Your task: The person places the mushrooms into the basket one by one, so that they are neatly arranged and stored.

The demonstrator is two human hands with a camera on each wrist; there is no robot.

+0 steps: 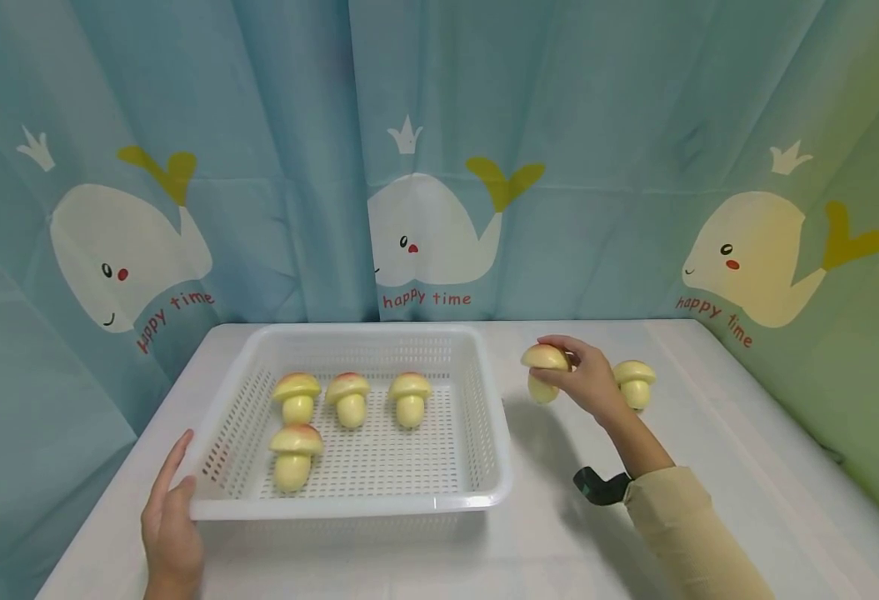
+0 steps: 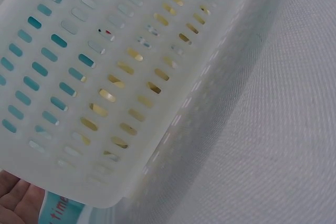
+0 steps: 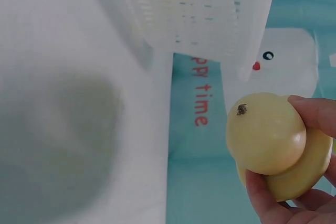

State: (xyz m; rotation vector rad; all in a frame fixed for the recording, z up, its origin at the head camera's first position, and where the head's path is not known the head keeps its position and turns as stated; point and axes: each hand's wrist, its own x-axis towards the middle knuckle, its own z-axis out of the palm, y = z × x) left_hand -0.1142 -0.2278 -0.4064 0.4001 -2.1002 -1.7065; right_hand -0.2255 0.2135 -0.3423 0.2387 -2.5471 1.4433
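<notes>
My right hand (image 1: 585,375) holds a toy mushroom (image 1: 545,357) by its cap, raised above the table to the right of the basket. In the right wrist view the round stem end of this mushroom (image 3: 266,134) faces the camera, with fingers around its cap. A white slotted plastic basket (image 1: 349,505) stands on the table. My left hand (image 1: 174,533) is at its front left corner, fingers extended along the outside and thumb by the rim. Several similar mushrooms (image 1: 349,400) sit in the basket, mostly toward its left and back.
Another toy mushroom (image 1: 635,383) stands on the white table (image 1: 709,450), just beyond my right wrist. Behind the table hangs a blue curtain (image 1: 297,167) printed with whales. The slotted basket wall (image 2: 68,145) fills much of the left wrist view.
</notes>
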